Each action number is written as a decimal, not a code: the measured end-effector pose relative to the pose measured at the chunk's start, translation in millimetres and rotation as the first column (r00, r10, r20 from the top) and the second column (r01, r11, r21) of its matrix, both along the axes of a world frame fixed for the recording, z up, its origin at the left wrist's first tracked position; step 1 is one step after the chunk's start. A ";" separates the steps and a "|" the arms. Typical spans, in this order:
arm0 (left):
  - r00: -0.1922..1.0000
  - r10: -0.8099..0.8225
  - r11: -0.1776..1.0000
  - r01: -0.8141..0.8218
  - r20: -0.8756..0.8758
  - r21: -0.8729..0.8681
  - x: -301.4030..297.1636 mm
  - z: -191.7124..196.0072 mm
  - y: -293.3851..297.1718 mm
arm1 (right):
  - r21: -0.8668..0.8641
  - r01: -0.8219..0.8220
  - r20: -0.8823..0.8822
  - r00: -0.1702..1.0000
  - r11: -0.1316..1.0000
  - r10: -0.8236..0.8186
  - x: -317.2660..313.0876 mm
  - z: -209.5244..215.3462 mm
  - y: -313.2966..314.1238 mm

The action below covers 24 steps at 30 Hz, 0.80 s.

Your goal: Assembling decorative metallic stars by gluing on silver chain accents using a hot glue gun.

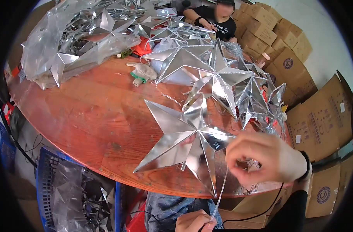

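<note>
A shiny silver five-pointed star [172, 145] lies on the wooden table near its front edge, with no sparkly trim visible on its ridges. A thin glittering strand [221, 189] runs beside its lower point, between my two hands. At the bottom, my left hand [195, 222] is closed in a pinch on the strand's lower part. My right hand [263, 156], with a dark band at the wrist, is beside the star's right point, fingers curled and closed on the strand. More of the strand shows bunched beneath that palm. Whether the right fingers touch the star is unclear.
Stars with sparkling edges [213, 73] are heaped beyond. Plain stars fill a clear plastic bag [37, 58] at far left. A white glove [142, 72] lies mid-table. A blue crate [48, 193] stands at lower left, cartons [319, 120] at right. Another person [219, 23] sits across.
</note>
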State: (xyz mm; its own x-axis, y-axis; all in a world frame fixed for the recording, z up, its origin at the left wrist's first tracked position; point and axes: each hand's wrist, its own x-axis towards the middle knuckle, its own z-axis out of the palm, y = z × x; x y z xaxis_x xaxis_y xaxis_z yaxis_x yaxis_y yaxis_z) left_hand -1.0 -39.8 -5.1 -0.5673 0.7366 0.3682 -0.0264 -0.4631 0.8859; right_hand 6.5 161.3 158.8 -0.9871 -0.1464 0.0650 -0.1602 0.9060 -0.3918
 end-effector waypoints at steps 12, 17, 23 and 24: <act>0.956 0.055 0.994 -0.079 -0.289 -0.070 -5.9 -2.8 -4.3 | -0.014 0.180 0.000 0.984 0.984 -0.180 -20.2 -4.2 21.4; 0.949 0.006 0.999 -0.019 -0.314 -0.041 3.5 -4.3 -1.5 | -0.040 0.195 -0.044 0.979 0.980 -0.197 -34.5 -24.6 35.2; 0.907 0.112 0.993 -0.090 -0.405 0.072 7.3 -2.4 12.0 | -0.073 0.144 -0.066 0.987 0.987 -0.149 -39.2 -42.3 44.6; 0.904 0.113 0.993 -0.090 -0.411 0.077 8.4 -3.1 12.0 | -0.074 0.134 -0.075 0.987 0.988 -0.140 -39.1 -45.4 44.7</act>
